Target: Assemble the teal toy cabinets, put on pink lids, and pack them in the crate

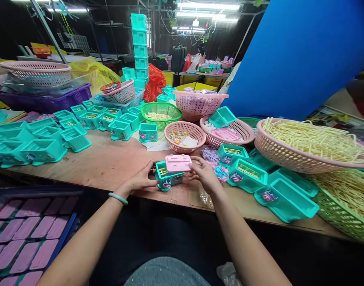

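Note:
In the middle of the table's front edge sits a teal plastic box (173, 179) with yellow sticks inside and a small pink-purple piece on its front. My left hand (144, 177) grips the box by its left end, fingers closed on it. A pink lid (178, 163) is pinched by its right end in my right hand (203, 173). The lid is over the box's top and hides part of the opening; whether the two touch I cannot tell. Just right of my right hand lie small blue and pink pieces (220, 171).
Teal boxes (45, 150) crowd the table's left, and more boxes (248, 174) stand at right. Baskets line the back: a pink one with colourful bits (173, 145), a green one (161, 123), a large one of yellow sticks (277, 153). A crate of pink-lidded boxes (30, 230) is at lower left.

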Demonstrator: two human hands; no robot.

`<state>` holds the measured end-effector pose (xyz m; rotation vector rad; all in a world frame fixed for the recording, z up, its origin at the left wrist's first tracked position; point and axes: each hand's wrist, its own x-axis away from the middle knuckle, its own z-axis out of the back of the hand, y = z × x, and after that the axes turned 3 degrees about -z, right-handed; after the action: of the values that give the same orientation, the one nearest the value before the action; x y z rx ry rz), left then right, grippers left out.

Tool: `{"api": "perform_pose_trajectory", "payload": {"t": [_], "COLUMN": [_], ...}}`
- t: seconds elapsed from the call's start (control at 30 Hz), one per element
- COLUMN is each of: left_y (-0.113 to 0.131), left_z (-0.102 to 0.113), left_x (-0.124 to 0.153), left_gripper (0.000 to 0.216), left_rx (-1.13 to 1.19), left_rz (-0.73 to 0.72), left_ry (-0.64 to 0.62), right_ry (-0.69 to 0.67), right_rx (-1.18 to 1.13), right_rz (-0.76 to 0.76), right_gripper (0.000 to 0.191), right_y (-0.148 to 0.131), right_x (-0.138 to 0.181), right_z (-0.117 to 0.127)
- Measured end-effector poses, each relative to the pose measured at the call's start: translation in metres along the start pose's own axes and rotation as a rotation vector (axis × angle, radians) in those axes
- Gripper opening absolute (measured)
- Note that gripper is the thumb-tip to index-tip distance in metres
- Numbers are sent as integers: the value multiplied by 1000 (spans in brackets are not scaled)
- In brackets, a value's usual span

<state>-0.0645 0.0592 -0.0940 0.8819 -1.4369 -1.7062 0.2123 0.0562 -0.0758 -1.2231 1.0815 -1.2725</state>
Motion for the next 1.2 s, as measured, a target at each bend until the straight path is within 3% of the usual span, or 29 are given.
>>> {"api": "perform_pose_trajectory", "payload": {"t": [0.17, 0.23, 0.33, 0.43, 0.5, 0.7, 0.8, 0.9, 1.0, 1.2], "left_y": [3, 4, 4, 5, 7, 7, 2, -4, -6, -6], "left_z": [-6, -13, -17, -12, -6, 0, -8, -24, -39, -43], "left_x": [5, 6, 6, 9, 10, 11, 10, 9, 11, 12], "left_gripper": [97, 104, 90, 75, 77, 97, 115, 101, 83, 92], "left_rx": [-6, -28, -42, -24, 3, 92, 258, 393, 348, 267], "left_rz": [1, 13, 45, 67, 68, 39, 58, 68, 34, 5], "left_ry": [-8, 33, 73, 27, -19, -70, -24, 125, 261, 327], "right_ry": [20, -90, -323, -330, -330, -597, -608, -541, -476, -415], "right_rx": [201, 309, 560, 659, 637, 745, 898, 1049, 1099, 1003], "right_rz": [159, 295, 497, 533, 544, 738, 781, 809, 828, 932], "right_gripper": [39, 41, 42, 51, 56, 66, 72, 86, 90, 93], "right_y": [4, 1, 0, 1, 1, 2, 3, 6, 12, 42], "right_x": [-7, -8, -10, -12, -13, -12, -11, -8, -3, -14], "right_z": [-17, -18, -16, -10, -7, -13, -15, -16, -18, -19]}}
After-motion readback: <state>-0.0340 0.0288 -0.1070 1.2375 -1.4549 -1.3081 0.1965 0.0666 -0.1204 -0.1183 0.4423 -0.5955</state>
